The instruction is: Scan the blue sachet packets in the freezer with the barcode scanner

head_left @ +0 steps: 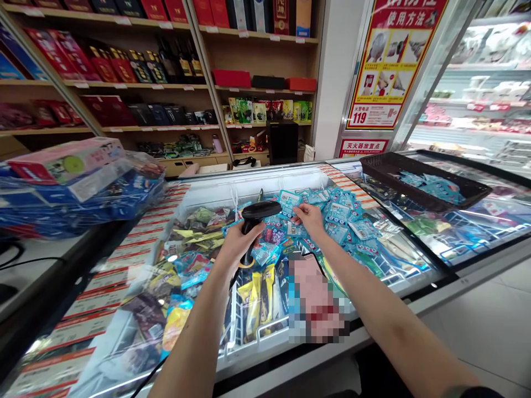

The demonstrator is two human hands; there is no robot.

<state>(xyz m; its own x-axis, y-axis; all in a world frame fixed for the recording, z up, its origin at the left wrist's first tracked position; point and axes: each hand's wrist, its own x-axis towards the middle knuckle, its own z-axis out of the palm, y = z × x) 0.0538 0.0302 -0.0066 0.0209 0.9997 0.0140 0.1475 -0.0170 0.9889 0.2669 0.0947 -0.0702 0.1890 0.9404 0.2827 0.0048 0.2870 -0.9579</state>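
My left hand (240, 242) is wrapped around the handle of a black barcode scanner (262, 209), whose head sits above the chest freezer. To its right, my right hand (309, 218) pinches the edge of a light-blue packet (289, 200) that has a white label panel. Around and beyond that hand spreads a loose pile of similar blue packets (338, 213). A phone (309, 271), partly blurred into blocks, lies near the freezer's front edge, between my forearms.
Wrapped ice creams show through the freezer (269, 354) glass. At left, a pink box (68, 160) tops blue plastic-wrapped packs. A dark tray (468, 188) with more blue packets rests at right. Behind stand shelves (265, 91) of boxes and bottles. A black cable (147, 378) runs below my left arm.
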